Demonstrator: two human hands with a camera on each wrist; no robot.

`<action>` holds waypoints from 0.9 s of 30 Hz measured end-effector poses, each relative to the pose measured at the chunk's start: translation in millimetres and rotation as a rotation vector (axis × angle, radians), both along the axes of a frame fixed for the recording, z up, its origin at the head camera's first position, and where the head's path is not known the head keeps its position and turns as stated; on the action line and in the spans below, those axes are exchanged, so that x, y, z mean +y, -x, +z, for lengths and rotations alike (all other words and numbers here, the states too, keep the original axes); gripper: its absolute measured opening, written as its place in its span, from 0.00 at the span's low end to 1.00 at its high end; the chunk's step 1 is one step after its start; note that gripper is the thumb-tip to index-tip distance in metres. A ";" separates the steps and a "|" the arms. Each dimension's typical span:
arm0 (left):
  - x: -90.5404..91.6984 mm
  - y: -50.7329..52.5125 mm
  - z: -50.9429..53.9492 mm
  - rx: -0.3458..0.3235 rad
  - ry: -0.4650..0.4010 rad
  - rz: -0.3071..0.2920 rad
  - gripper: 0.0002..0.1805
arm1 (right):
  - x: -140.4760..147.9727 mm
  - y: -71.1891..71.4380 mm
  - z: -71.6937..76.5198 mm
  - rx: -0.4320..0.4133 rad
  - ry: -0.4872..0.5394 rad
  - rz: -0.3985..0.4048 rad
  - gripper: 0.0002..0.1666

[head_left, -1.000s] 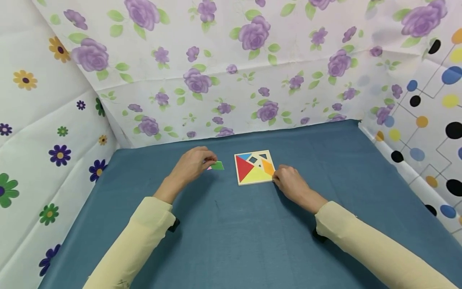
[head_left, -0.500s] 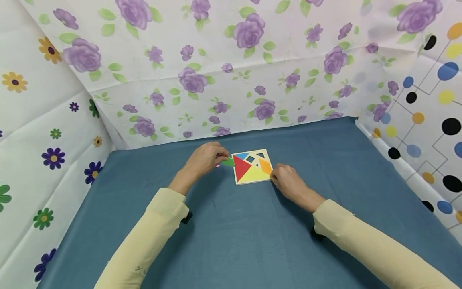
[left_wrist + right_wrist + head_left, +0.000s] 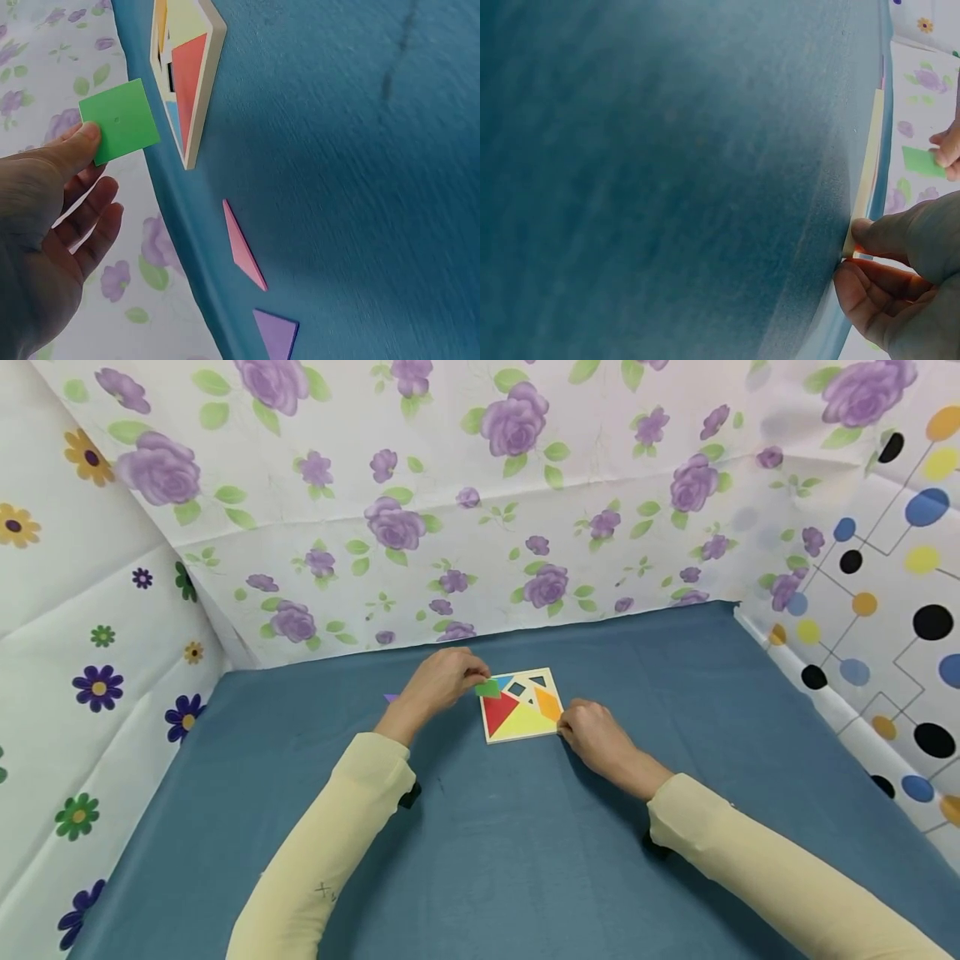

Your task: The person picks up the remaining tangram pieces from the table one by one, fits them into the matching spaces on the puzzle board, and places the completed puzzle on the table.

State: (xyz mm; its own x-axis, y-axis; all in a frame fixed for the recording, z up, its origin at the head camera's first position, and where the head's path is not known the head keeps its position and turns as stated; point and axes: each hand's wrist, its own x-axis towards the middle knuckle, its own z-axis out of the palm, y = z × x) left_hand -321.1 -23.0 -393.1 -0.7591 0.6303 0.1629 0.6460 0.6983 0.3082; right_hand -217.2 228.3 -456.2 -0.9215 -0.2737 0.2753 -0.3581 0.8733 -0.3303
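Between thumb and fingers, my left hand (image 3: 444, 678) pinches a green square tangram piece (image 3: 120, 120), held up above the upper left corner of the wooden tangram board (image 3: 521, 734). Red, yellow, orange and blue pieces lie in the board, and a few dark cut-outs show near its upper side. My right hand (image 3: 597, 735) grips the board's lower right corner, thumb on one side and fingers on the other in the right wrist view. A pink triangle (image 3: 241, 247) and a purple triangle (image 3: 277, 333) lie on the cloth left of the board; the left hand mostly hides them in the head view.
Blue cloth (image 3: 510, 843) covers the table. A white sheet with purple flowers (image 3: 480, 527) hangs behind it, with patterned sheets along the left side (image 3: 45, 693) and the right side (image 3: 885, 635).
My left hand has moved right with the green square, from beside the board to over its upper left corner. The right hand has stayed at the board's corner.
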 end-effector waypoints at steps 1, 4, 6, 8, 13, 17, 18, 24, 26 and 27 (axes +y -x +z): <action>1.8 1.1 -0.2 -0.001 0.005 0.000 0.09 | -0.2 0.3 0.2 0.001 0.000 0.000 0.10; 7.1 3.4 0.3 -0.013 0.018 -0.004 0.10 | -0.8 1.1 0.9 0.003 0.002 0.002 0.11; 10.8 5.0 0.7 -0.019 0.017 -0.008 0.10 | -0.9 1.5 1.0 0.003 0.004 0.004 0.11; 14.5 6.5 1.3 -0.022 0.015 -0.013 0.10 | -0.7 1.3 1.1 0.002 0.005 0.005 0.11; 23.2 12.3 1.1 -0.028 0.032 -0.035 0.10 | 0.4 0.4 0.2 0.004 0.007 0.005 0.11; 28.0 17.5 -1.7 -0.041 0.048 -0.033 0.11 | 0.4 -0.3 -0.4 0.012 0.009 0.010 0.10; 29.2 18.6 -2.4 -0.044 0.051 -0.031 0.11 | 0.5 -0.5 -0.4 0.014 0.008 0.011 0.09; 34.9 23.9 -5.8 -0.059 0.053 -0.043 0.11 | 0.8 -0.5 -0.1 0.003 0.009 0.001 0.07; 36.4 25.0 -6.2 -0.062 0.053 -0.047 0.10 | 0.9 -0.2 0.2 0.001 0.009 -0.001 0.08; 37.3 25.6 -6.4 -0.065 0.055 -0.051 0.10 | 0.9 -0.1 0.2 0.003 0.008 -0.003 0.08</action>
